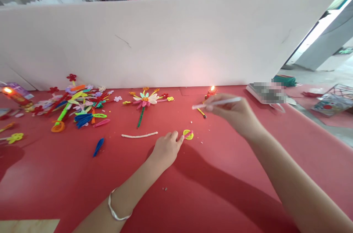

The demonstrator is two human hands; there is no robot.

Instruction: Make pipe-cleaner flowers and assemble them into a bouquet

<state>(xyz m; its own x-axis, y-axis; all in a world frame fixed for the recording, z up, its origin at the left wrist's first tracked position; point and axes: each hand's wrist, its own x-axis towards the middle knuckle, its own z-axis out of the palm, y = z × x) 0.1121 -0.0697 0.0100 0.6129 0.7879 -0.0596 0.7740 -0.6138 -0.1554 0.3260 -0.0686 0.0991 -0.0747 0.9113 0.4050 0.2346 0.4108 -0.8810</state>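
Note:
My right hand [234,112] grips a thin white stick [217,103], held level above the red table [193,196], its far end close to a small lit red candle [210,92]. My left hand [165,148] rests on the table with its fingertips touching a small yellow and pink pipe-cleaner loop [188,134]. A white pipe cleaner [139,136] lies just left of that hand. Behind it lies a finished pipe-cleaner flower [145,100] with a green stem.
A heap of coloured pipe-cleaner pieces [77,106] covers the left of the table, with a blue piece [98,146] nearer me. Another lit red candle [13,95] burns at the far left. A white board [165,38] stands behind the table. A wire basket [333,99] sits at the right.

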